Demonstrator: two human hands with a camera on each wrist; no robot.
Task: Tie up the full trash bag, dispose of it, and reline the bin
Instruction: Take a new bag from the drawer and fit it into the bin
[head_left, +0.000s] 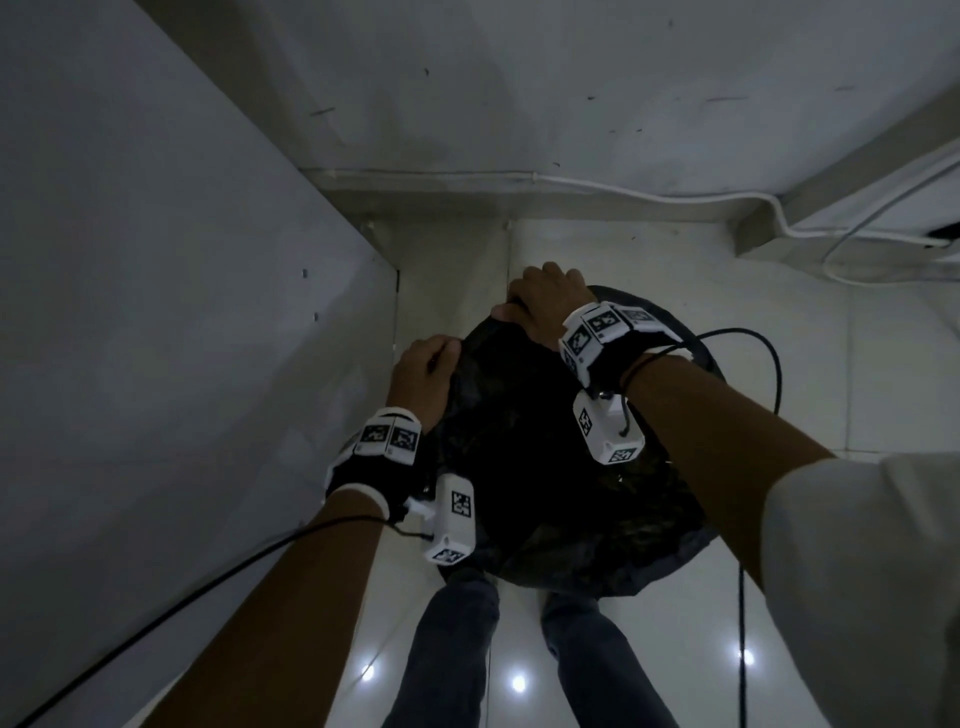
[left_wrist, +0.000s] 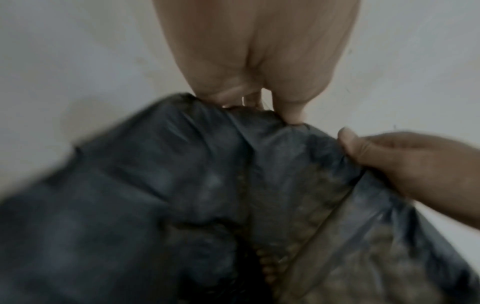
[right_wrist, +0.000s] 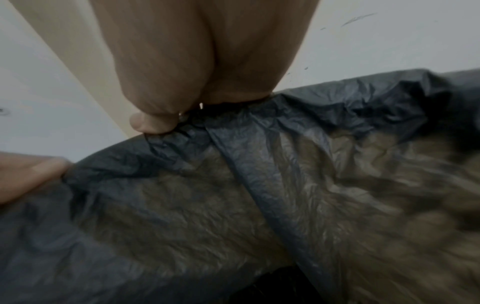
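A black trash bag (head_left: 540, 457) fills a round dark bin (head_left: 701, 358) on the white floor in front of my legs. My left hand (head_left: 423, 371) grips the bag's rim on its far left side, fingers curled over the plastic. My right hand (head_left: 540, 304) grips the rim a little further away and to the right. In the left wrist view my left hand (left_wrist: 259, 98) pinches a gathered fold of the bag (left_wrist: 182, 185), with my right hand (left_wrist: 405, 162) holding the edge at right. The right wrist view shows my right hand (right_wrist: 182, 111) bunching the crinkled plastic (right_wrist: 233, 195).
A grey cabinet side (head_left: 156, 260) stands close on the left, a marked white wall (head_left: 519, 104) behind the bin. White cables (head_left: 779, 208) run along the skirting at back right. Black cables (head_left: 769, 364) trail from my wrists. My legs (head_left: 457, 649) stand on glossy tiles.
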